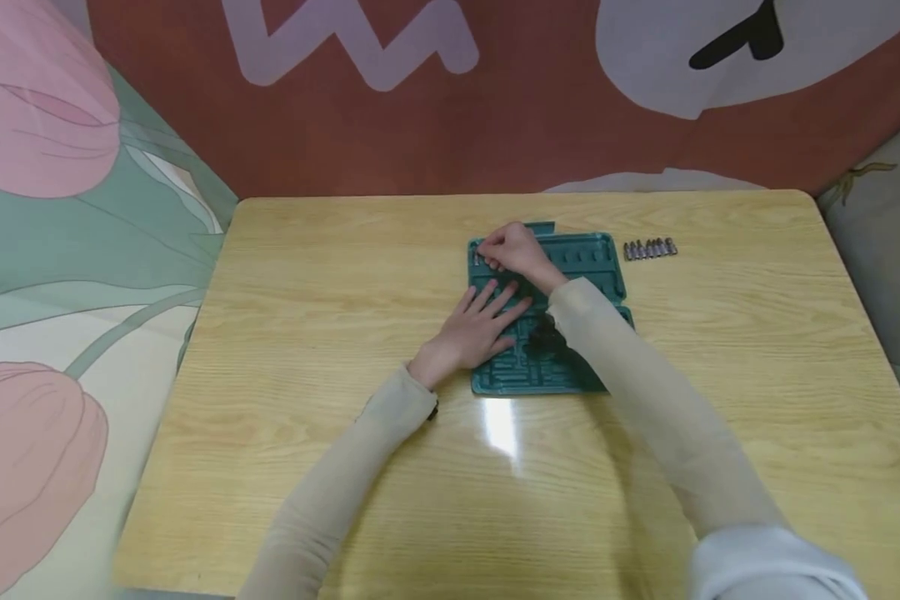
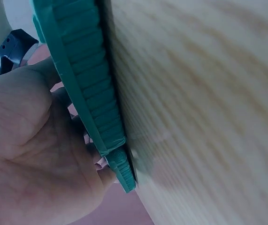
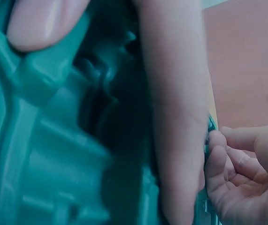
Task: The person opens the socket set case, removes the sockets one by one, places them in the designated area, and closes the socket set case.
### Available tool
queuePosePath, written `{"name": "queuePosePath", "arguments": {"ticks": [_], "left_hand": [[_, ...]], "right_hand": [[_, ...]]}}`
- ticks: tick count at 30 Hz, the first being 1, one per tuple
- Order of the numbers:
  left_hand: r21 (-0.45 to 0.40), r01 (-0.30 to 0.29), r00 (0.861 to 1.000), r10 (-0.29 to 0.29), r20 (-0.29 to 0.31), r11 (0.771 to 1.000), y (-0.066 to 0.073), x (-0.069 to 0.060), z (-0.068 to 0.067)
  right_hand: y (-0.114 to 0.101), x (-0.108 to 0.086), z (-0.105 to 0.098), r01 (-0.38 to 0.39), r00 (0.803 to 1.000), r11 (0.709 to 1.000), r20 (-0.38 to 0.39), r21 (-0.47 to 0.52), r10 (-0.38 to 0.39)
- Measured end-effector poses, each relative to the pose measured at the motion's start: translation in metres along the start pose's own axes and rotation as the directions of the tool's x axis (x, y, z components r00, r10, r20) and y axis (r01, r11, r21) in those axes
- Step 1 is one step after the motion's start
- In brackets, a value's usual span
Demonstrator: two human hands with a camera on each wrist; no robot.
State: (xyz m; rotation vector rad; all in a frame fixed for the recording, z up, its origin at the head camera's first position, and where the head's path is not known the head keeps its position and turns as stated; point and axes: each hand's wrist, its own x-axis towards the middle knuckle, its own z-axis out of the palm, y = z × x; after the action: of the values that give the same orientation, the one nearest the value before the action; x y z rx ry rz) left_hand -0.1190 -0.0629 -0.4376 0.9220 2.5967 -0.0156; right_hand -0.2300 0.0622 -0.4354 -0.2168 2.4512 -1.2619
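An open green plastic tool case (image 1: 606, 260) with moulded slots lies on the table, its two halves spread flat. My left hand (image 1: 474, 331) rests on the case's left side with fingers straight and spread. In the left wrist view, the palm (image 2: 35, 150) is beside the case's ribbed edge (image 2: 89, 79). My right hand (image 1: 516, 250) is at the far left corner of the case, thumb and fingers pinching a small metal socket (image 1: 477, 258), mostly hidden by the fingertips. The right wrist view shows the right hand (image 3: 244, 173) with curled fingers at the case's edge.
Several small metal sockets (image 1: 650, 248) stand in a row on the wooden table (image 1: 757, 350), just right of the case. A printed cloth (image 1: 525, 108) hangs behind the table's back edge. A dark strap (image 2: 14, 49) shows by a sleeve in the left wrist view.
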Motion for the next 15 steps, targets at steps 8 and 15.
{"name": "queuePosePath", "arguments": {"ticks": [8, 15], "left_hand": [[-0.041, -0.015, 1.000, 0.015, -0.016, 0.999, 0.0023, -0.0037, -0.0017], [-0.067, -0.020, 1.000, 0.019, -0.017, 0.998, -0.0004, -0.0022, -0.0006]], "right_hand": [[-0.0023, -0.0016, 0.0038, 0.016, 1.000, 1.000, -0.004, -0.012, -0.016], [-0.0049, 0.0006, 0.0015, -0.092, 0.993, 0.992, 0.082, 0.088, 0.085]]}}
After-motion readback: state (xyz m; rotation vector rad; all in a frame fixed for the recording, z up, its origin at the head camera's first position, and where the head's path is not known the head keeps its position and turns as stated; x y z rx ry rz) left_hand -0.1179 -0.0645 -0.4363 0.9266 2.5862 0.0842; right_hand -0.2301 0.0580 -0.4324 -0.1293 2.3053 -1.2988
